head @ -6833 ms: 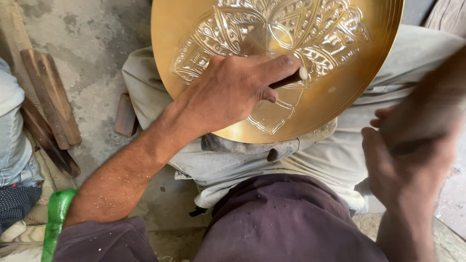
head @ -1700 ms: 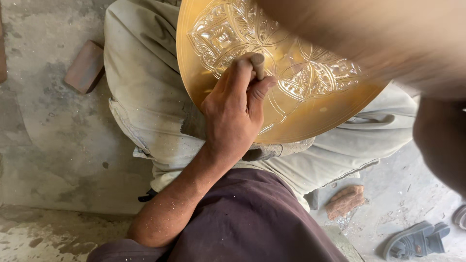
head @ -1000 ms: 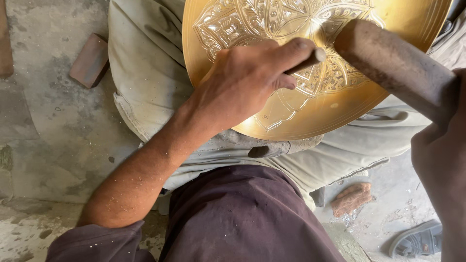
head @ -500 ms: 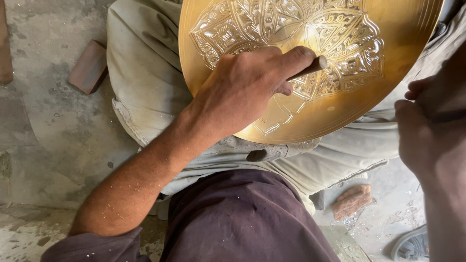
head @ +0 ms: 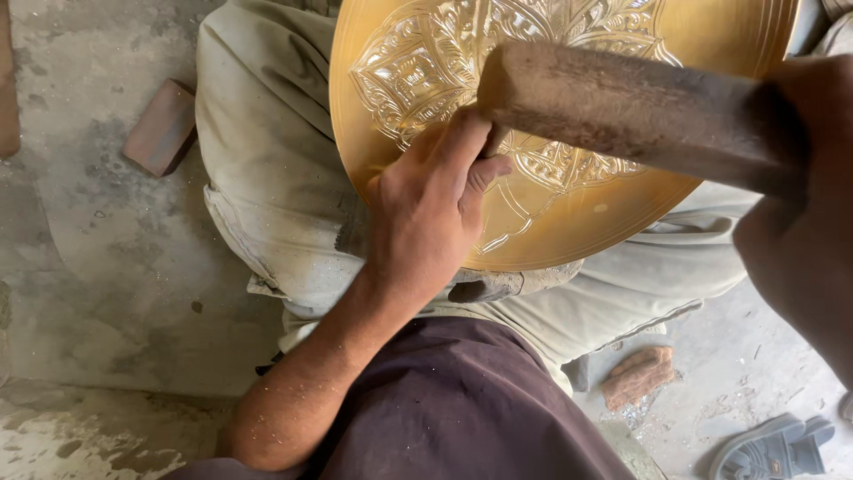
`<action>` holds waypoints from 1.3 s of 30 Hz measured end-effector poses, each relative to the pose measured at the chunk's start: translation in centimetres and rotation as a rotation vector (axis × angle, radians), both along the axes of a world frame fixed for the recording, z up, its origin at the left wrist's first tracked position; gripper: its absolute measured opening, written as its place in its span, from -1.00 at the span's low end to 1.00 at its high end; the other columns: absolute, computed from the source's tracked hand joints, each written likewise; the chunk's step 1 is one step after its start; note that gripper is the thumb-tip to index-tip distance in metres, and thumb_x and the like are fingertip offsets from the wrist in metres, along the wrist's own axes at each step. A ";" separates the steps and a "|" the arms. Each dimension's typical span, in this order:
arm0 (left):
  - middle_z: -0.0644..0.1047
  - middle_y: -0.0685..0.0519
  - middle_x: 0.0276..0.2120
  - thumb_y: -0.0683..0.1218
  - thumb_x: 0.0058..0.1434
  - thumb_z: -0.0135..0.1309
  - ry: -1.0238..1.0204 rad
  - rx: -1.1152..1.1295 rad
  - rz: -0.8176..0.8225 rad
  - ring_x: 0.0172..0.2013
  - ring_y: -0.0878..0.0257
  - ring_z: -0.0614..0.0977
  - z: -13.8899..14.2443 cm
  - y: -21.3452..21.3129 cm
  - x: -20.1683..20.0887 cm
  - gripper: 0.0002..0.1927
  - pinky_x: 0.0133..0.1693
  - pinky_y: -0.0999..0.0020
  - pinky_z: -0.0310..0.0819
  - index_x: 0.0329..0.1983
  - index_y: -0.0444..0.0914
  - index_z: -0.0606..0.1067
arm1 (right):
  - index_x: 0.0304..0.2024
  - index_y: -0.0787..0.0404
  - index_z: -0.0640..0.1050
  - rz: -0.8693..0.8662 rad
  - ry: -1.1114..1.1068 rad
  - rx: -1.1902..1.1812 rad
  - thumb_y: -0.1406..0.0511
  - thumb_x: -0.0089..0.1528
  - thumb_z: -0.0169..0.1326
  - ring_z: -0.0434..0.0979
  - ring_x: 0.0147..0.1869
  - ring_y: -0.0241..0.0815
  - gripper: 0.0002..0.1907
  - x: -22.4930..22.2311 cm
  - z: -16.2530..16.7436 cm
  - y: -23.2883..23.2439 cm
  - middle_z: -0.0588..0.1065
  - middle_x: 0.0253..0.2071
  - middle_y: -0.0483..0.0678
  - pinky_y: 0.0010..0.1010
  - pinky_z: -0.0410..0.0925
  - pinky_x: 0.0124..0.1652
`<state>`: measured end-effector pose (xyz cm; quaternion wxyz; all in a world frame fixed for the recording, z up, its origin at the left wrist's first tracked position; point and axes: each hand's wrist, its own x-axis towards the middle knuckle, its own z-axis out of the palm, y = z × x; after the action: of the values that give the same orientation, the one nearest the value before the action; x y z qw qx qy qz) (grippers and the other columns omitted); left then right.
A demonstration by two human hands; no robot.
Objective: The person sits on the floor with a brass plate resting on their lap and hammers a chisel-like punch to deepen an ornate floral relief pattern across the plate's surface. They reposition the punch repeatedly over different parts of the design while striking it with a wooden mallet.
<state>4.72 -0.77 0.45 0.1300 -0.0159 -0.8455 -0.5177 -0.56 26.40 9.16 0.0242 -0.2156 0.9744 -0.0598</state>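
The wooden mallet (head: 622, 111) crosses the brass plate (head: 711, 36), blocking its centre.

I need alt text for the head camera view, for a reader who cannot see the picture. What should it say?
Seen from above, a person's left hand pinches a small tool against a round golden engraved plate resting on their lap, while the right hand holds a thick wooden mallet over the tool. Brick pieces and a grey sandal lie on the concrete floor.

Engraved brass plate (head: 569, 222) on lap, wooden mallet (head: 622, 111) above
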 end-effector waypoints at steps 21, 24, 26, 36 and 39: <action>0.45 -0.03 -0.23 -0.14 0.48 0.14 -0.093 0.029 0.137 -0.29 0.12 0.61 -0.6 0.4 1.9 -0.74 -0.27 0.20 0.53 0.05 -0.34 0.34 | 0.03 0.48 0.50 0.262 -0.018 0.158 0.73 0.10 0.04 0.57 -0.37 0.06 -0.56 -2.3 7.3 -8.0 0.50 -0.37 0.22 -0.23 0.40 -0.38; 0.44 -0.02 -0.21 -0.13 0.48 0.12 -0.051 0.060 0.129 -0.27 0.16 0.62 -0.2 0.4 1.2 -0.72 -0.28 0.26 0.56 0.05 -0.35 0.31 | 0.04 0.43 0.51 0.245 -0.001 0.196 0.71 0.21 0.04 0.58 -0.33 0.04 -0.63 -3.0 7.1 -7.6 0.50 -0.35 0.19 -0.23 0.41 -0.32; 0.45 0.01 -0.20 -0.10 0.52 0.12 -0.008 0.073 0.094 -0.29 0.20 0.62 0.0 0.3 1.0 -0.75 -0.29 0.32 0.56 0.00 -0.30 0.30 | 0.05 0.43 0.50 0.220 0.012 0.193 0.69 0.22 0.04 0.58 -0.32 0.04 -0.64 -3.2 6.5 -7.0 0.50 -0.33 0.19 -0.24 0.42 -0.30; 0.47 -0.03 -0.21 -0.10 0.50 0.10 0.021 0.033 0.095 -0.25 0.10 0.64 0.3 0.3 0.7 -0.75 -0.26 0.22 0.56 0.04 -0.32 0.31 | 0.09 0.42 0.47 0.126 0.019 0.121 0.64 0.31 0.03 0.58 -0.24 0.02 -0.70 -2.7 3.9 -4.0 0.51 -0.26 0.21 -0.27 0.44 -0.23; 0.48 -0.06 -0.22 -0.10 0.47 0.09 0.038 0.051 0.062 -0.23 0.05 0.64 0.8 0.0 0.2 -0.72 -0.23 0.18 0.59 0.07 -0.34 0.32 | 0.10 0.42 0.46 0.082 0.011 0.099 0.62 0.33 0.02 0.58 -0.22 0.01 -0.71 -2.2 3.5 -3.0 0.51 -0.24 0.21 -0.28 0.44 -0.21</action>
<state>4.95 -0.77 1.29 0.1623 0.0037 -0.8295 -0.5344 -2.71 23.37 12.68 0.0318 -0.2544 0.9665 -0.0094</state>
